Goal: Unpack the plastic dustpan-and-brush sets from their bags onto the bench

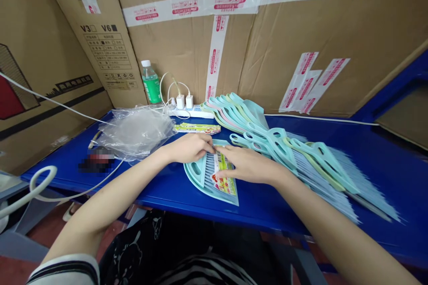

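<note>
A light teal dustpan lies on the blue table with a brush, whose pale bristles show, nested in it. A colourful printed card lies over the bristles; a clear wrapping around the set is hard to make out. My left hand is closed at the set's far edge, fingertips curled in a pinch; what is between them is hidden. From the right, my right hand rests over the card with fingers stretched towards my left fingertips. Its thumb lies apart from the fingers, on the card.
Teal, green and pink dustpans and brushes are piled at the right. Clear plastic bags lie left, printed cards behind the set. A power strip with chargers and a green bottle stand before the cardboard wall.
</note>
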`<state>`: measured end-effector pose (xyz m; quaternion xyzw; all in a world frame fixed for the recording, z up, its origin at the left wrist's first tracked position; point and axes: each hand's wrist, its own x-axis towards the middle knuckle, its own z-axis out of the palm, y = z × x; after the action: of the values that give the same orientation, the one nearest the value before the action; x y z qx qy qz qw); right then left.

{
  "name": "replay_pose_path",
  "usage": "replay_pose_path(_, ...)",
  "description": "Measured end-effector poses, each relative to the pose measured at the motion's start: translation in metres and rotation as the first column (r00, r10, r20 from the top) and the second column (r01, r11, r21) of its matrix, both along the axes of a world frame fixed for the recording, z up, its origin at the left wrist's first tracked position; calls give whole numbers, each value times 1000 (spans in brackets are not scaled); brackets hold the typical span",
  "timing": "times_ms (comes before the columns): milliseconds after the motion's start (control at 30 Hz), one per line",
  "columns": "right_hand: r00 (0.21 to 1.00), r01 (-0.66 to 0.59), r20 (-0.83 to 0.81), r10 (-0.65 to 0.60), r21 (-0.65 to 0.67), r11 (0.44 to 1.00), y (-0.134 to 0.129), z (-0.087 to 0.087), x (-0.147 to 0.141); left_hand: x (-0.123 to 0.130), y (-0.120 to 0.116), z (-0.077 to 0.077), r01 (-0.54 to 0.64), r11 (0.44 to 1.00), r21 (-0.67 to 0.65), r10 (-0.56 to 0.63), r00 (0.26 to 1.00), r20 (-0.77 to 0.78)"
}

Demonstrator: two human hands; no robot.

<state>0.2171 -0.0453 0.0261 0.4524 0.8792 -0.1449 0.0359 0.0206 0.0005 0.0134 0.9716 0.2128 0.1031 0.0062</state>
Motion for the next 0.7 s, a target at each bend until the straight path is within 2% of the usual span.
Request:
replay_pose_path(100, 1000, 3, -21, -3, -16, 1000, 1, -2, 1, -5, -1, 12, -23, 998, 51, 25, 999, -37)
replay_pose_path(167, 999, 13, -30, -14, -22, 1000, 1, -1, 1, -14, -1, 26, -156, 975, 158, 163, 986, -35)
replay_pose_path(200, 999, 17, -30, -18, -26, 1000, 1, -1, 1, -20, -1, 33, -271, 932, 239, 284, 958, -22)
replay_pose_path(233, 999, 20, -25, -20, -29, 999, 0, 0, 1, -27, -1, 40, -401, 857, 324, 424, 906, -2)
replay_pose_path(267, 1000, 22, -17, -22, -33, 999, 0, 1, 0, -34, 0, 47, -527, 754, 391, 564, 826, 26)
replay_pose_path(333, 1000, 25, -3, -25, -34, 999, 0, 2, 0, -47, 1, 57, -711, 540, 449, 781, 622, 46)
replay_pose_path(400, 1000, 25, -1, -25, -23, 999, -1, 3, 0, -57, 3, 61, -818, 371, 439, 911, 412, -2)
replay_pose_path(467, 1000, 19, -2, -19, -9, 1000, -1, 2, 0, -62, 6, 60, -877, 265, 401, 964, 248, -94)
replay_pose_path(500, 1000, 15, 3, -15, -5, 1000, -1, 2, 0, -64, 8, 58, -895, 235, 379, 971, 195, -141)
replay_pose_path(567, 1000, 11, 22, -11, -4, 1000, -1, 1, 0, -64, 13, 53, -920, 198, 338, 970, 134, -203)
replay_pose_path(700, 1000, 19, 25, -19, 20, 1000, -2, 2, -1, -63, 21, 44, -948, 175, 264, 961, 106, -255)
